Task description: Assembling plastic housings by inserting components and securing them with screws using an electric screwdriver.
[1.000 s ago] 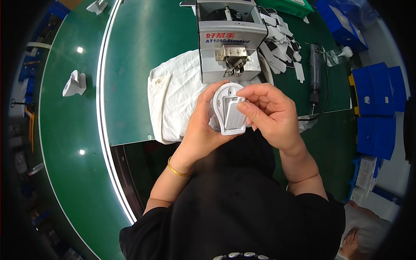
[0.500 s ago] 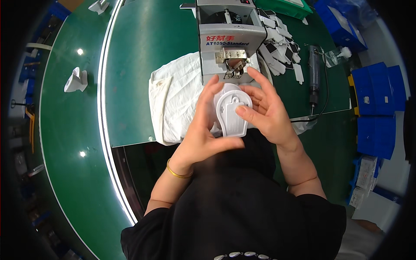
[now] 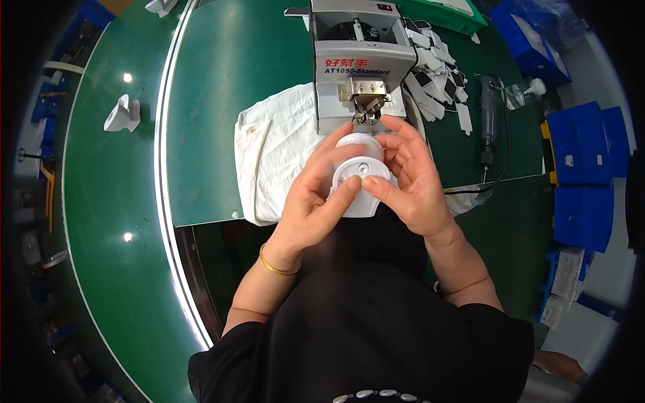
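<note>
bench: the green bench [image 3: 208, 87] spreads across the upper middle of the frame, before the person, presumably so everything lies within arm's reach.
bins: blue bins [image 3: 579, 215] line the right of the frame, probably to keep stock sorted.
machine: the grey machine [image 3: 363, 57] stands at upper centre, its metal mouth toward the person, perhaps for ready access.
cloth: the white cloth [image 3: 285, 141] lies left of centre, reaching the machine; it may guard surfaces from scratches.
heap: flat white and black pieces [image 3: 433, 84] overlap right of the machine, seemingly on that side for easy picking.
left hand: the left hand [image 3: 312, 198] wraps the housing's left side, fingers clamped on it, thumb on its face, as if to steady it.
right hand: the right hand [image 3: 416, 191] clamps the opposite side, its thumb tip just beside the other, likely for even pressure.
driver: the dark driver [image 3: 488, 117] lies at upper right, near the right hand's side, apparently to be handy.
housing: the white housing [image 3: 361, 205] sits at the centre of the frame, between both hands, flat face turned up, probably so the person sees it.
hole: a small round hole [image 3: 363, 168] shows above the thumbs, left uncovered.
</note>
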Demonstrator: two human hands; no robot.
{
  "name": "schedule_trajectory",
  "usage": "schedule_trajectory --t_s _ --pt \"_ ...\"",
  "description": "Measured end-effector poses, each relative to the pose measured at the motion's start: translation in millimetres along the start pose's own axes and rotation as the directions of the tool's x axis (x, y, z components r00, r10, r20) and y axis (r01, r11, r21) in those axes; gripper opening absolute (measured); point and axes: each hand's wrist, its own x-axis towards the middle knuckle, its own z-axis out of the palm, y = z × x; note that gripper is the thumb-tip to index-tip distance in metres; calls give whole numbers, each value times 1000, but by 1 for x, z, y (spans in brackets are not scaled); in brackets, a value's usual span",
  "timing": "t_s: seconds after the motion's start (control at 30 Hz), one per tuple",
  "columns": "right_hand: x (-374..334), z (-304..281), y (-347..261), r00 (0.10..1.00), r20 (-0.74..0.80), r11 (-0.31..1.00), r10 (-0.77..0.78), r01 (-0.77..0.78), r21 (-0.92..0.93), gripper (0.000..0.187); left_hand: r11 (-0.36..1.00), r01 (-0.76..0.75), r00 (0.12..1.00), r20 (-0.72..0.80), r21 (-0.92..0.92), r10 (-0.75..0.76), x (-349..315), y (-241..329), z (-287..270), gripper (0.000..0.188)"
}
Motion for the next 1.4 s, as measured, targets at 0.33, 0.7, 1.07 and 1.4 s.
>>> schedule_trajectory --t_s 0.33,0.7,1.07,1.4 --pt "-7 -4 0 999 -41 998 23 -25 -49 79 902 -188 981 120 389 153 3 9 2 75" --pt "32 -220 9 637 -664 162 -391 -663 -731 64 840 -58 983 176 540 -45 -28 6 7 114" --pt "27 -225 7 852 -489 980 184 -197 24 45 800 -171 985 98 575 141 -31 -41 7 99" --pt "69 -62 -62 879 -63 840 -473 471 270 57 651 -267 964 194 710 183 -28 -40 7 79"
